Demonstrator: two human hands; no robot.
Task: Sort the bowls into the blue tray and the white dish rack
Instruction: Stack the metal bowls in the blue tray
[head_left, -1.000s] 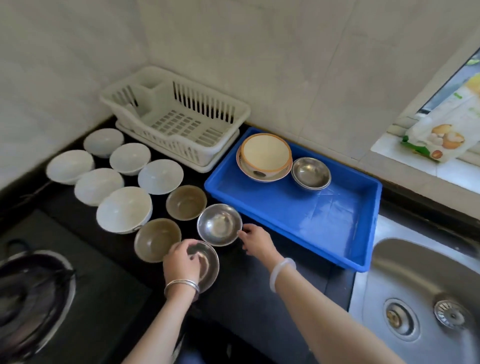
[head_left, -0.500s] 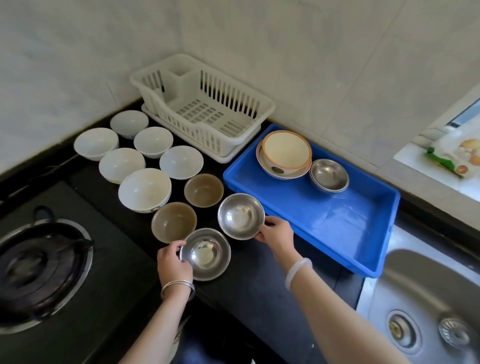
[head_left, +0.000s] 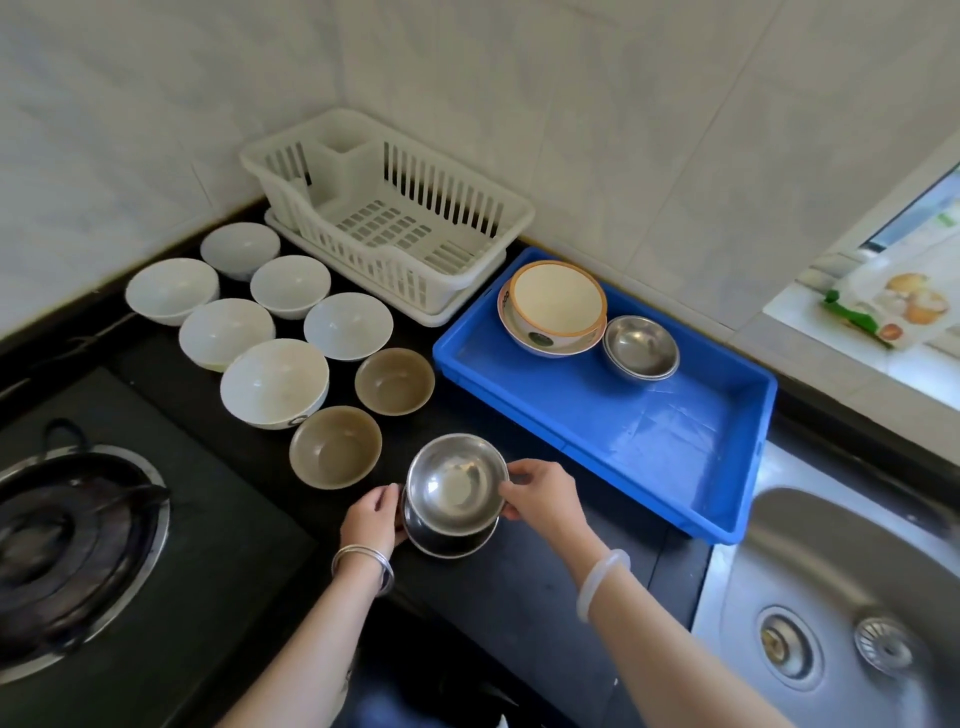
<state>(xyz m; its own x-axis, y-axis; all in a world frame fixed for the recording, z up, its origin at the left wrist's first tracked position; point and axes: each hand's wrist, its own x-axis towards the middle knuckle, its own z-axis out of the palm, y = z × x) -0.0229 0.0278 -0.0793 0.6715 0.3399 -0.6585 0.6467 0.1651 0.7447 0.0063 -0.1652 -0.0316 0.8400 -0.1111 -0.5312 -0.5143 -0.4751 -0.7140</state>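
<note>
While the right hand pinches the rim of the upper steel bowl and the left hand clasps the edge of the lower steel bowl, I'm reading this as a nesting step, one bowl set into the other near the front of the dark surface. To do it well, I'd keep the upper bowl level and centred so it seats without rocking, then carry the pair with a grip on both sides of the stack, since polished steel looks slippery. Over to the containers: the blue tray sits just right of the hands and holds a cream bowl with an orange rim nested in a patterned bowl, with what looks like a stack of small steel bowls just beside them; most of its floor is bare. The white dish rack behind holds nothing I can see. Six white bowls and two brown bowls wait unsorted on the surface.
</note>
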